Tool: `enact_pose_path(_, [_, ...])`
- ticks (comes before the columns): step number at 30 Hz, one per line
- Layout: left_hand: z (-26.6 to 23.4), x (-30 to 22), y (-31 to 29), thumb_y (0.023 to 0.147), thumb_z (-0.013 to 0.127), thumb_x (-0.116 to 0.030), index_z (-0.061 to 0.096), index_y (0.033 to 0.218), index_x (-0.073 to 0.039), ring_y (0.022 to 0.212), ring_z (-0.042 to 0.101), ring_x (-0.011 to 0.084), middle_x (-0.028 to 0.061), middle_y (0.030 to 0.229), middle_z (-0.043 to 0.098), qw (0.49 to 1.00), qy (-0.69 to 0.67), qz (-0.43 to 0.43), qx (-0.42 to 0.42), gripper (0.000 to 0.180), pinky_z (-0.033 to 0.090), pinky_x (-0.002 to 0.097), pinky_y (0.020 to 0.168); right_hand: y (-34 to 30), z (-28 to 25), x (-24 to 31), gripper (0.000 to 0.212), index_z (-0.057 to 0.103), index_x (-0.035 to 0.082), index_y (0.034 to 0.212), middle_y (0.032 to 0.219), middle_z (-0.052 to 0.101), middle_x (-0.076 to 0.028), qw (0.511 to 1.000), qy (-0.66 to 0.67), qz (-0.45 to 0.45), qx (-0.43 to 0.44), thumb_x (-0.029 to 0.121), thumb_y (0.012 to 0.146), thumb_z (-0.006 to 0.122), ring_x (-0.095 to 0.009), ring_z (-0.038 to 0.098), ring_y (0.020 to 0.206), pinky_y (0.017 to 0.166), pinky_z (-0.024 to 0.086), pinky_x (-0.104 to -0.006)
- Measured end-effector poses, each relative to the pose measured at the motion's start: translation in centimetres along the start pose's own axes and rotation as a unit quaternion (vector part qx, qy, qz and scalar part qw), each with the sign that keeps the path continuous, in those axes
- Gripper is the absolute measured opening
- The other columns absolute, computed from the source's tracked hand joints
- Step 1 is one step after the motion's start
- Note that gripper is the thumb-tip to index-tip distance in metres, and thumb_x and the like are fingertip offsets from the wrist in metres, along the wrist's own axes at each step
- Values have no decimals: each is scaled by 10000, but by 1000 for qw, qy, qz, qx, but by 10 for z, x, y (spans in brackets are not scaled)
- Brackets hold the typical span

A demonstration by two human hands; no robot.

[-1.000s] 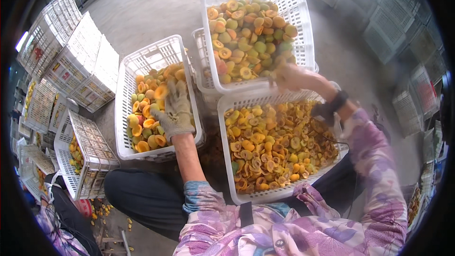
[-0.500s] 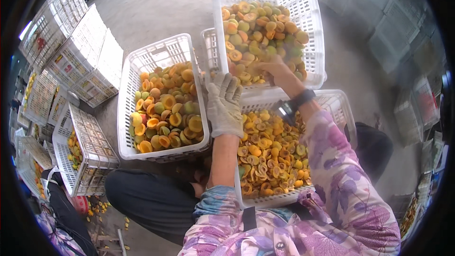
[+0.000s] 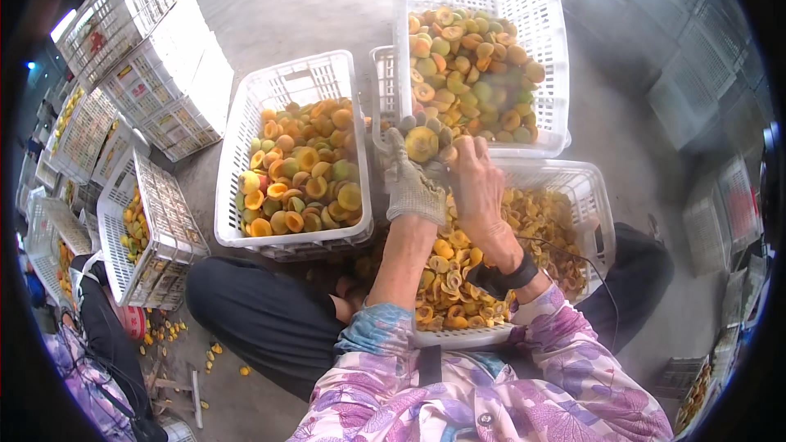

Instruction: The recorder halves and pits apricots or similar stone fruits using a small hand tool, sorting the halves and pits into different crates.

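My left hand [image 3: 416, 188], in a knitted work glove, is closed around a halved yellow-orange fruit, apparently an apricot half [image 3: 422, 144], its cut face up. Close against it is my bare right hand [image 3: 481, 196], fingers curled; what they hold, if anything, is hidden. A dark band circles the right wrist. Both hands are above the far edge of a white crate [image 3: 604, 221] of flattened, cut fruit pieces [image 3: 446, 286] between my legs. Beyond them, a raised white crate [image 3: 554, 57] holds fruit halves [image 3: 483, 74]. Another white crate [image 3: 223, 205] of halves [image 3: 299, 180] stands to the left.
White crates [image 3: 155, 57] are stacked at the far left, with a tilted fruit crate [image 3: 168, 237] nearer. Dropped fruit pieces [image 3: 168, 334] lie on the floor beside a small wooden frame [image 3: 176, 389]. Another person's dark-trousered leg [image 3: 110, 319] shows at lower left. More crates [image 3: 720, 205] line the right.
My right hand has come back from the fruit in the raised crate to my left hand. The left hand has risen, turned, and now holds a fruit half. The view has shifted slightly.
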State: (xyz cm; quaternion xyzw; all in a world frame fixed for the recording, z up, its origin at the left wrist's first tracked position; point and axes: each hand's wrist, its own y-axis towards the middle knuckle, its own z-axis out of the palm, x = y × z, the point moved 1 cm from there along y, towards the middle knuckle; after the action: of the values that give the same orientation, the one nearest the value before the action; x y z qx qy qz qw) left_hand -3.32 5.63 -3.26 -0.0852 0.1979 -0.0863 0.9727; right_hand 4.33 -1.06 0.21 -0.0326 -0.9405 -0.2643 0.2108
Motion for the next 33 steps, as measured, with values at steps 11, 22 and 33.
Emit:
enact_pose_path(11, [16,3,-20,937,612,-421,590,1159,-79,876,613,152,44,1008,632,998,60,-5,-21,408,540,295,747,-3,14,-7,462,413,29,1050,974,531,-209,1000,18,-6,8,-112,666,628,-449,586,822,656,467,-510])
enact_pose_path(22, [13,-3,-25,940,520,-560,578,1118,-81,837,603,190,68,967,619,992,125,-10,-25,514,524,314,719,-1,-5,-12,498,431,-69,1114,892,615,-247,986,-19,-49,159,-68,662,640,-447,615,816,663,484,-492])
enact_pose_path(33, [-1,1,-24,939,514,-565,590,1054,-90,697,589,163,31,816,602,991,109,-25,-75,495,510,280,607,-6,8,-23,439,457,-82,1079,806,635,-239,983,23,-126,130,-64,667,607,-454,612,774,652,476,-513])
